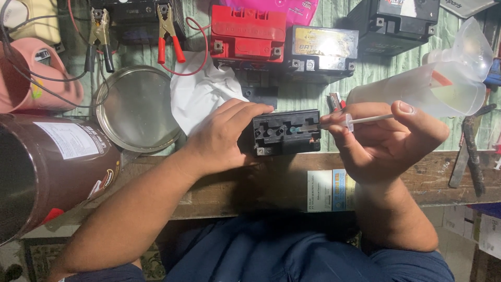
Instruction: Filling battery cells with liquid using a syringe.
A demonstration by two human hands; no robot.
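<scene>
Two hands at work, head view. Left hand point(224, 138) clamps the left end of a small black battery point(287, 131) lying at the near edge of the wooden bench point(428, 177), fingers wrapped over its top. Right hand point(383, 138) pinches a plastic syringe point(334, 124), thumb on the plunger end. Syringe long axis runs left-right, tip resting at a port on the battery's top (port detail too small to resolve). Battery lies directly left of the right-hand grip. Far side: red battery point(248, 32), metal lid point(136, 108), translucent jug point(443, 86).
</scene>
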